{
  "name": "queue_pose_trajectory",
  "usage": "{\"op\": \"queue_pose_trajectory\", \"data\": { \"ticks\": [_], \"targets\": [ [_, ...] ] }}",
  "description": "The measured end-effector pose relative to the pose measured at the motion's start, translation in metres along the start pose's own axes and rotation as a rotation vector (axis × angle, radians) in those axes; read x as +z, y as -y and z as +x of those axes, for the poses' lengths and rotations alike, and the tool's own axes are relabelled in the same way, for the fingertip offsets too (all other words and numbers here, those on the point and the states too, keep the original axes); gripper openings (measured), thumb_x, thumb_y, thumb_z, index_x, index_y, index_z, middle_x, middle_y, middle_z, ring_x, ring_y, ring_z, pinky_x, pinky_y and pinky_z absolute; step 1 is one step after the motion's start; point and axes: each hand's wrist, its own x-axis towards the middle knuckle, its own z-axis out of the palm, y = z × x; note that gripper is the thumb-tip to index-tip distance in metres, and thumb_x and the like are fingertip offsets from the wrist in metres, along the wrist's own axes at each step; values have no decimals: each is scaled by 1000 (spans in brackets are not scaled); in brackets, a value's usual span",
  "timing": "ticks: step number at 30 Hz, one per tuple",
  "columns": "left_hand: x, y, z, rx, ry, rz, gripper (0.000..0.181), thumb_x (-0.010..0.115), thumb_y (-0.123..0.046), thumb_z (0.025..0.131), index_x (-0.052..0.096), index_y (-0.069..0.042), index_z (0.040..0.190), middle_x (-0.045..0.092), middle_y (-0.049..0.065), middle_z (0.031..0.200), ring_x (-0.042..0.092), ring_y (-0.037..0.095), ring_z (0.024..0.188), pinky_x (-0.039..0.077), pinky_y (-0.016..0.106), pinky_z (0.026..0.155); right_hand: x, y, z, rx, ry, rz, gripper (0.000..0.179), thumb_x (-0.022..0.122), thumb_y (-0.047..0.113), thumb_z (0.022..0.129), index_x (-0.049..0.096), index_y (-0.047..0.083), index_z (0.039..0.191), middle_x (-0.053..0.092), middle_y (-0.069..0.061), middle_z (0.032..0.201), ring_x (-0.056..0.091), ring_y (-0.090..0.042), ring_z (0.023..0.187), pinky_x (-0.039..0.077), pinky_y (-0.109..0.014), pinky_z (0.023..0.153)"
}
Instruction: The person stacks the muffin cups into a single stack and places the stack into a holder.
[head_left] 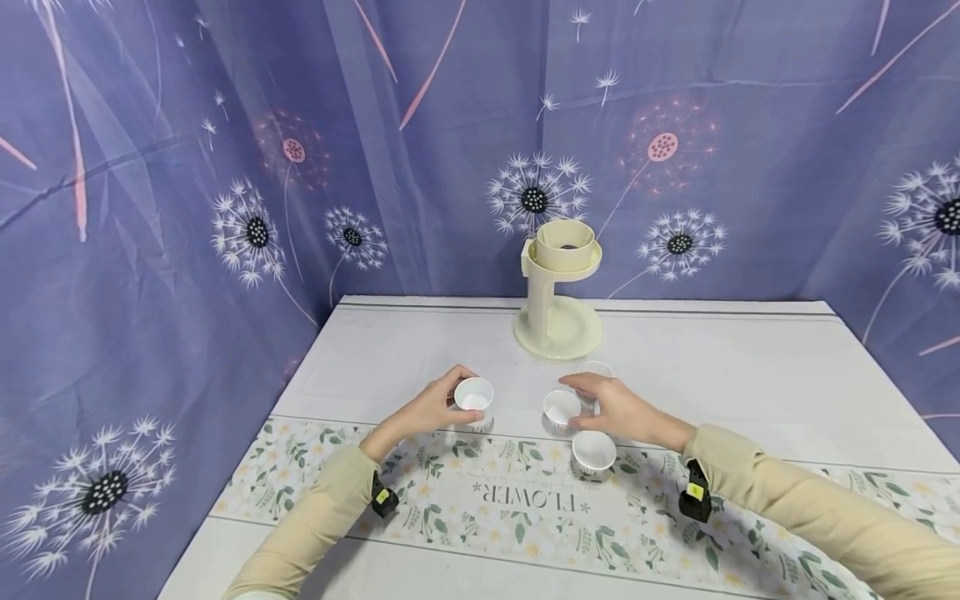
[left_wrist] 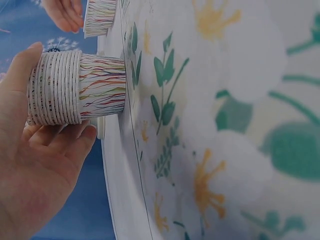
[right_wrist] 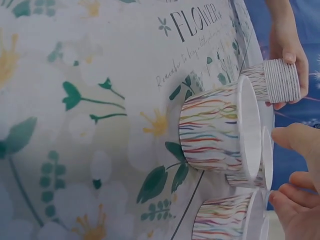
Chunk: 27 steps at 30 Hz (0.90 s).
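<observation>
My left hand (head_left: pixel 435 406) grips a stack of nested paper cups (left_wrist: pixel 55 87), thumb on one side and fingers on the other. The stack stands upright on the table, and its outermost cup shows thin wavy coloured stripes. Over to the right, my right hand (head_left: pixel 622 410) hovers with thumb and fingers spread around the rim of a single cup (head_left: pixel 562 407). In the right wrist view its fingertips (right_wrist: pixel 280 199) are close to the cup rims, with nothing pinched. A nearer striped cup (right_wrist: pixel 215 132) stands on the floral band, and another cup (head_left: pixel 596 367) is partly hidden behind my right hand.
A cream stand (head_left: pixel 538 304) with a round base and a ring-shaped holder on top stands at the back of the table. The white tablecloth (head_left: pixel 720 358) carries a floral band marked FLOWER. A purple dandelion-print curtain (head_left: pixel 450 167) hangs behind and at the left.
</observation>
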Motion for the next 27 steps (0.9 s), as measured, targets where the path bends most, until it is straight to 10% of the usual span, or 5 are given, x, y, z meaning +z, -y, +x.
{"op": "queue_pose_trajectory", "data": {
  "ticks": [7,27],
  "targets": [
    [3,27,7,3,-16,23,50,71,-7,87,43,-2,129,54,19,123,58,31,109,52,37,94,4,2,5,-4,22,1,63,78,20,80,52,-6,132,58,-23,130,62,-37,109,53,-48,91],
    [3,30,8,1,-22,-7,48,74,-13,86,45,-7,125,55,14,121,58,25,108,52,35,95,7,3,10,7,64,-15,61,78,18,80,54,-5,131,60,-20,130,56,-38,120,47,-51,99]
  ]
}}
